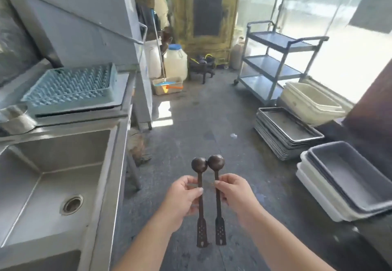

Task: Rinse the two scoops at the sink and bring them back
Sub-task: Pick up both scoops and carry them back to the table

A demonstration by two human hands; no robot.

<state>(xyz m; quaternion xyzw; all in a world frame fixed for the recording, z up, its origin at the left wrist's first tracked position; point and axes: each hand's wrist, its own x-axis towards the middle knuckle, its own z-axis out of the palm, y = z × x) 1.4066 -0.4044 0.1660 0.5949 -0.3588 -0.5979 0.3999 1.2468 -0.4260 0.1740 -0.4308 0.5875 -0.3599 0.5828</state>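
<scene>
Two dark brown scoops with round bowls and long flat handles are held side by side over the floor, bowls pointing away from me and touching. My left hand (184, 196) pinches the handle of the left scoop (199, 164). The right scoop (216, 162) is gripped mid-handle by my right hand (235, 194). The perforated handle ends hang below both hands. The steel sink (114, 164) lies to the left, its basin dry-looking with a round drain (72, 204).
A blue dish rack (72, 88) sits on the counter behind the sink. On the right floor stand stacked metal trays (284, 131), grey and white tubs (347, 177) and a steel trolley (275, 63). White jugs (175, 61) and a dustpan (167, 85) stand ahead.
</scene>
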